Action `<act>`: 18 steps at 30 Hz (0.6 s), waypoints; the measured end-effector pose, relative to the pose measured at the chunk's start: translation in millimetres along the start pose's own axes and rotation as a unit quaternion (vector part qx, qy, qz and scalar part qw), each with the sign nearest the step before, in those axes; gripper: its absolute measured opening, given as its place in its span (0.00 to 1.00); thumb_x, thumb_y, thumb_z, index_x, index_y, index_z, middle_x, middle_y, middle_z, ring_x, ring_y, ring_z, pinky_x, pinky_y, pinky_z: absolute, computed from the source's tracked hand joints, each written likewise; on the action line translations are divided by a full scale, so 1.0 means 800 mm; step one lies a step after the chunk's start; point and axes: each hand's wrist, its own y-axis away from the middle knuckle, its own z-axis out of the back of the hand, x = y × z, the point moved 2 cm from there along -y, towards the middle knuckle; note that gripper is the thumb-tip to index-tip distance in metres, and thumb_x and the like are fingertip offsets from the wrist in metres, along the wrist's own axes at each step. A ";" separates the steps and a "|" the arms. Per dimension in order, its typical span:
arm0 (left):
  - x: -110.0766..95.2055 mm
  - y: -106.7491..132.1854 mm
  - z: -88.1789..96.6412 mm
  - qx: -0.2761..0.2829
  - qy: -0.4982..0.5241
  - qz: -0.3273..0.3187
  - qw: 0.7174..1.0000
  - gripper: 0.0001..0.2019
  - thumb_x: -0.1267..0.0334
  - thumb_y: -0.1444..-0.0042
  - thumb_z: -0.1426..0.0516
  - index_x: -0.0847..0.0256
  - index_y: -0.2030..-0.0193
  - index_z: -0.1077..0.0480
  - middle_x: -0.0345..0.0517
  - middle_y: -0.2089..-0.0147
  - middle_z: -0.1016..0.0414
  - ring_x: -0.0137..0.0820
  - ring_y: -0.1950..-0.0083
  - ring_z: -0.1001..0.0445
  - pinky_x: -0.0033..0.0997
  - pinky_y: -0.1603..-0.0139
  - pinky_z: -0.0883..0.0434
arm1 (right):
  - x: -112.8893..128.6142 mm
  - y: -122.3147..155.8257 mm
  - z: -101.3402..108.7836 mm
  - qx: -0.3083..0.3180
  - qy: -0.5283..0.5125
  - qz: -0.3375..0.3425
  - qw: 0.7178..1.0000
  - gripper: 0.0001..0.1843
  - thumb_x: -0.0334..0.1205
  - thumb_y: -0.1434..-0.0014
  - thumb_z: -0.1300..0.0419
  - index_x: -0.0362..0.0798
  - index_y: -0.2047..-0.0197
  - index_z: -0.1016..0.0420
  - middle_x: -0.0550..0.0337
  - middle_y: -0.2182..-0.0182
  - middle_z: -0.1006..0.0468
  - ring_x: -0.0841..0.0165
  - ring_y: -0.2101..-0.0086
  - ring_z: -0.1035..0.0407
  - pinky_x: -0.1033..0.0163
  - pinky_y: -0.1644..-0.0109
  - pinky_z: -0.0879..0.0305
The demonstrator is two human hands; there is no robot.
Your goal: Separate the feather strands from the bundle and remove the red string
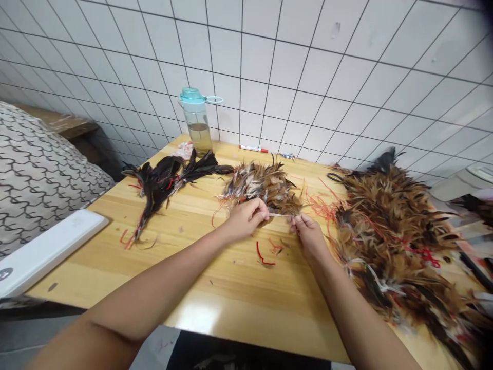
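Note:
Between my hands runs a thin pale strand [279, 215]; whether it is string or a feather shaft I cannot tell. My left hand [249, 217] is closed in a pinch on one end. The other end is between the pinched fingertips of my right hand [308, 231]. Just behind my hands lies a bunch of brown and grey feathers [262, 182], partly hidden by my left hand. A short red cord [264, 255] rests on the wooden table [215, 288] in front of them, beside small red scraps [276, 246].
Black feather bunches [162, 177] lie at the left, near a water bottle [197, 123]. A large pile of brown feathers [393, 210] covers the right side, with tangled red string [321, 205]. A marker [253, 149] lies by the wall; a white case [57, 246] sits at the left edge.

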 end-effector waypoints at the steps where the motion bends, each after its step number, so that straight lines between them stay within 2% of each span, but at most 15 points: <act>1: -0.003 0.002 -0.005 0.013 -0.052 -0.026 0.998 0.05 0.66 0.39 0.51 0.62 0.66 0.37 0.43 0.66 0.29 0.28 0.63 0.32 0.28 0.60 0.35 | -0.001 -0.001 0.002 -0.020 0.039 0.018 0.999 0.17 0.52 0.45 0.44 0.49 0.77 0.35 0.62 0.80 0.30 0.70 0.77 0.39 0.65 0.70 0.44; 3: -0.008 0.008 -0.019 0.037 -0.140 -0.090 0.985 0.06 0.69 0.40 0.53 0.61 0.67 0.38 0.44 0.66 0.31 0.29 0.63 0.33 0.29 0.60 0.36 | 0.002 0.001 0.004 -0.049 0.150 0.065 0.985 0.15 0.46 0.41 0.49 0.49 0.76 0.34 0.61 0.80 0.31 0.68 0.75 0.37 0.64 0.68 0.44; 4: -0.011 0.011 -0.026 0.048 -0.173 -0.122 0.976 0.07 0.70 0.40 0.54 0.61 0.67 0.38 0.45 0.66 0.31 0.29 0.64 0.34 0.29 0.61 0.36 | 0.006 0.003 0.003 -0.062 0.228 0.096 0.967 0.14 0.42 0.40 0.50 0.48 0.75 0.32 0.60 0.77 0.29 0.68 0.73 0.37 0.63 0.67 0.45; 6: -0.016 0.017 -0.039 0.061 -0.232 -0.174 0.955 0.08 0.72 0.39 0.56 0.62 0.66 0.38 0.45 0.66 0.32 0.30 0.65 0.35 0.29 0.61 0.36 | 0.016 0.011 -0.002 -0.072 0.399 0.148 0.902 0.13 0.35 0.39 0.52 0.48 0.69 0.28 0.56 0.68 0.24 0.67 0.69 0.35 0.62 0.67 0.49; 9: -0.025 0.021 -0.046 0.046 -0.319 -0.247 0.914 0.09 0.72 0.38 0.56 0.63 0.65 0.37 0.47 0.67 0.32 0.32 0.65 0.36 0.32 0.62 0.36 | 0.032 0.022 -0.018 -0.043 0.577 0.208 0.788 0.12 0.33 0.37 0.50 0.48 0.64 0.25 0.54 0.65 0.23 0.67 0.69 0.36 0.60 0.67 0.52; 11: -0.031 0.022 -0.043 0.025 -0.354 -0.288 0.889 0.09 0.72 0.38 0.55 0.64 0.65 0.36 0.48 0.66 0.31 0.33 0.65 0.36 0.33 0.62 0.37 | 0.038 0.028 -0.029 0.012 0.632 0.237 0.737 0.10 0.34 0.37 0.48 0.48 0.65 0.25 0.54 0.66 0.24 0.67 0.69 0.36 0.59 0.66 0.53; 13: -0.033 0.020 -0.036 0.011 -0.359 -0.306 0.881 0.09 0.72 0.37 0.55 0.64 0.64 0.35 0.48 0.66 0.31 0.33 0.64 0.36 0.33 0.61 0.37 | 0.041 0.033 -0.039 0.075 0.651 0.258 0.710 0.09 0.35 0.38 0.46 0.48 0.66 0.26 0.54 0.68 0.24 0.66 0.70 0.36 0.59 0.66 0.53; 15: -0.031 0.016 -0.027 0.002 -0.345 -0.298 0.890 0.10 0.71 0.36 0.55 0.63 0.65 0.36 0.48 0.65 0.31 0.33 0.63 0.36 0.33 0.60 0.38 | 0.043 0.039 -0.046 0.126 0.651 0.280 0.694 0.08 0.33 0.39 0.45 0.48 0.66 0.25 0.55 0.70 0.24 0.66 0.70 0.36 0.59 0.67 0.53; 18: -0.023 0.010 -0.012 0.001 -0.298 -0.259 0.919 0.10 0.72 0.38 0.56 0.63 0.67 0.37 0.48 0.65 0.31 0.32 0.62 0.36 0.32 0.59 0.37 | 0.046 0.052 -0.052 0.186 0.632 0.340 0.671 0.08 0.31 0.40 0.45 0.48 0.67 0.26 0.56 0.70 0.24 0.67 0.71 0.36 0.58 0.68 0.54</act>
